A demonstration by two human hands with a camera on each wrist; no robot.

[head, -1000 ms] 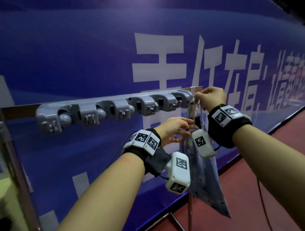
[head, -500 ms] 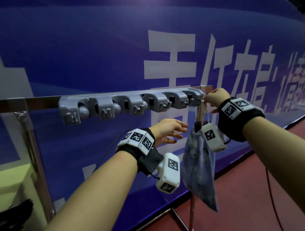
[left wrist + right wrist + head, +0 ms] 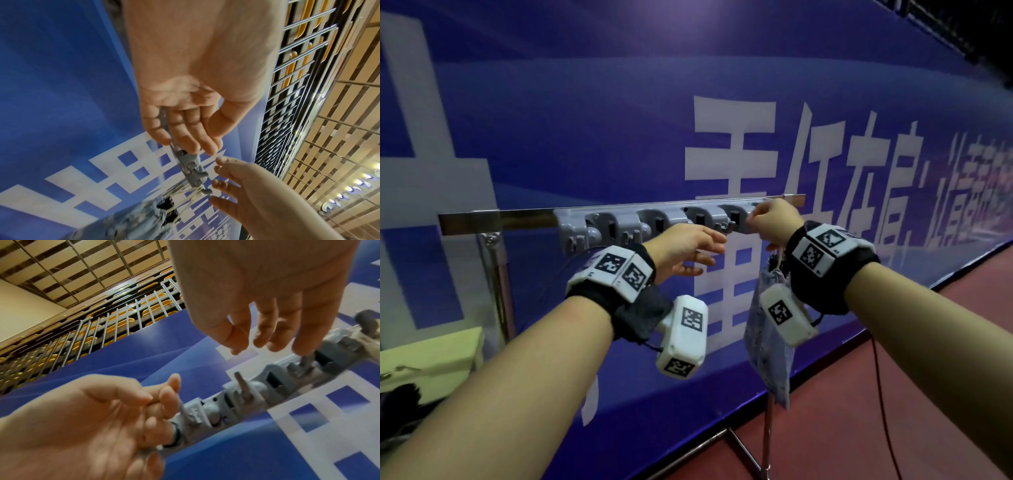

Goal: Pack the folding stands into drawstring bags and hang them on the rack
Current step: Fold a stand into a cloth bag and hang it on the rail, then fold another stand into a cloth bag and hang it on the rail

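Observation:
A grey hook rack point(image 3: 654, 222) is fixed on a metal rail in front of a blue banner. A pale patterned drawstring bag point(image 3: 763, 349) hangs below the rack's right end. In the left wrist view its beige cords point(image 3: 185, 194) run up to the end hook of the rack point(image 3: 189, 164). My right hand point(image 3: 756, 219) is at that end hook; its fingers point(image 3: 218, 181) are spread beside the cords and grip nothing. My left hand point(image 3: 709, 253) hovers under the middle hooks with relaxed fingers and holds nothing. Whatever is in the bag is hidden.
The rail point(image 3: 517, 219) rests on a chrome post point(image 3: 496, 281) at the left. A thin stand leg point(image 3: 767, 435) rises from the red floor point(image 3: 928, 394) under the bag. A pale green table corner point(image 3: 431, 353) sits at lower left. A cable point(image 3: 880, 394) trails along the floor.
My left hand has come off the bag's neck and moved left under the rack. My right hand stays at the end hook, and the bag hangs there.

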